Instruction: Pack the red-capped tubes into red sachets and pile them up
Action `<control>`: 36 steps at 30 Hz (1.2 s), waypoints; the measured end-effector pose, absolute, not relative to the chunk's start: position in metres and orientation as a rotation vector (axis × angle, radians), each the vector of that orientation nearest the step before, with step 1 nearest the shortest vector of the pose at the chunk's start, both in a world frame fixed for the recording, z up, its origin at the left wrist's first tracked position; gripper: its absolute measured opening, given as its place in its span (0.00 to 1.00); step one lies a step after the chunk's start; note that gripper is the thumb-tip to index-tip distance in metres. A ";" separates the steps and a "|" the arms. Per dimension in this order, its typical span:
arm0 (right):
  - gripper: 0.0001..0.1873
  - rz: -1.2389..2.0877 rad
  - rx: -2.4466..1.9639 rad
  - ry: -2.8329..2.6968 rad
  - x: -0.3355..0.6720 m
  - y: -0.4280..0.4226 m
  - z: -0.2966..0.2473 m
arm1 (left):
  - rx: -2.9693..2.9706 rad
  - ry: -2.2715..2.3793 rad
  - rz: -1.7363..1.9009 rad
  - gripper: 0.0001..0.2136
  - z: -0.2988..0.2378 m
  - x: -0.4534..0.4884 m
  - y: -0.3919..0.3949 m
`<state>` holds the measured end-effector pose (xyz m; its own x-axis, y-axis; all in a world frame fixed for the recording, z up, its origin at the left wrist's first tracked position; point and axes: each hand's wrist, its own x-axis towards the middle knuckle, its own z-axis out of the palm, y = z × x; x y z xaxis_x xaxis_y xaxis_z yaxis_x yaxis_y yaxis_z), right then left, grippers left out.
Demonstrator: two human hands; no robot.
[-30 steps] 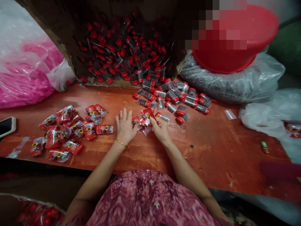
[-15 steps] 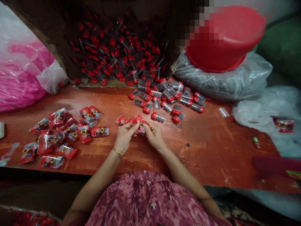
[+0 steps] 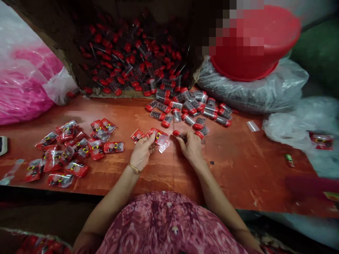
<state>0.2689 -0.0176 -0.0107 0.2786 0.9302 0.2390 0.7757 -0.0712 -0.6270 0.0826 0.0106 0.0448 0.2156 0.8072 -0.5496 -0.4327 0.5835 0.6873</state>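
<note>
My left hand point(image 3: 141, 151) is closed on a red printed pouch point(image 3: 160, 137) with a clear window, pinched between thumb and fingers. Under and beside it lie more flat red pouches point(image 3: 137, 134). My right hand point(image 3: 192, 146) has its fingers around a small clear bottle with a red cap point(image 3: 176, 133), on the tabletop at the near edge of a heap of similar bottles point(image 3: 189, 106). These bottles hold dark little balls. Most of the gripped bottle is hidden by the fingers. To the left, several filled red pouches point(image 3: 54, 159) lie in a loose pile.
A cardboard box point(image 3: 63, 60) full of red-capped bottles lies open toward me on the wooden table point(image 3: 106, 109). Pink-filled plastic bags point(image 3: 23, 88) stand left. At right, a red tub point(image 3: 246, 60) rests on a clear bag of dark pieces point(image 3: 246, 93), near crumpled plastic point(image 3: 280, 127).
My right hand has left the pouch and moved right and slightly forward onto a red-capped bottle. My left hand still holds the pouch, which now shows more fully.
</note>
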 end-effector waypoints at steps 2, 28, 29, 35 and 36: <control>0.15 0.549 -1.704 -1.331 0.261 -0.032 -0.002 | 0.457 1.028 0.896 0.15 0.046 0.083 0.008; 0.12 1.201 -1.436 -1.058 0.232 -0.057 0.045 | 0.923 1.007 0.986 0.15 0.040 0.086 0.000; 0.12 1.198 -1.426 -1.052 0.232 -0.057 0.044 | 0.906 0.994 0.989 0.15 0.040 0.087 0.000; 0.11 1.119 -1.382 -1.064 0.221 -0.053 0.036 | 0.770 0.993 0.959 0.15 0.043 0.098 -0.007; 0.12 1.092 -1.377 -1.045 0.218 -0.052 0.035 | 0.740 0.997 0.969 0.15 0.043 0.101 -0.007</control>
